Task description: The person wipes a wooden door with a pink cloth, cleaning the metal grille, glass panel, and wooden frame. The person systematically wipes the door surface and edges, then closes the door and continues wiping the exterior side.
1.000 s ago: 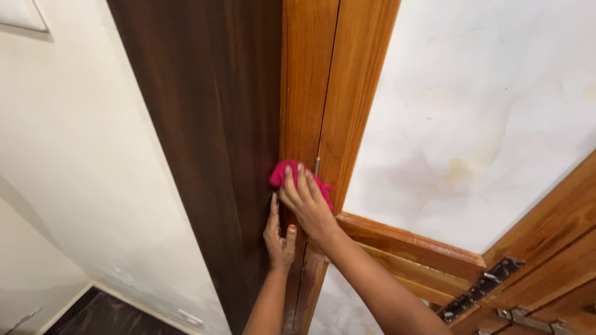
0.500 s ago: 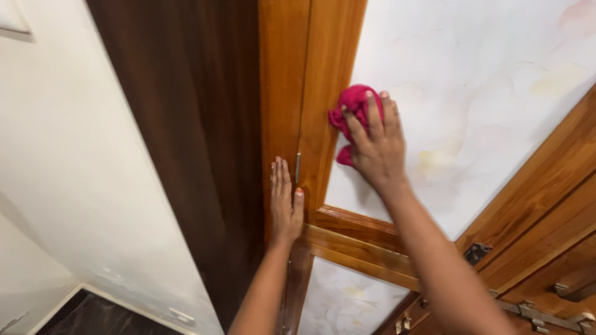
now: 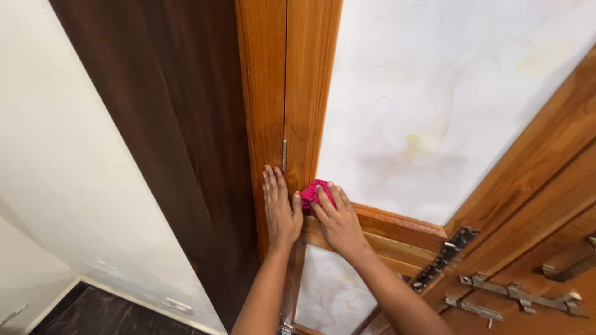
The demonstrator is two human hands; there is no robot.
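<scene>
The left hand lies flat on the door stile, just below the hinge pin. Just right of it, touching its thumb, the right hand presses a cloth into the panel's lower left corner, above the cross rail. Latches sit lower right; the wall stands left.

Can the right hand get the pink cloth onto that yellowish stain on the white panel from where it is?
Probably yes. The right hand presses the pink cloth at the panel's lower left corner, and the yellowish stain lies up and right with only bare white panel between them.
</scene>
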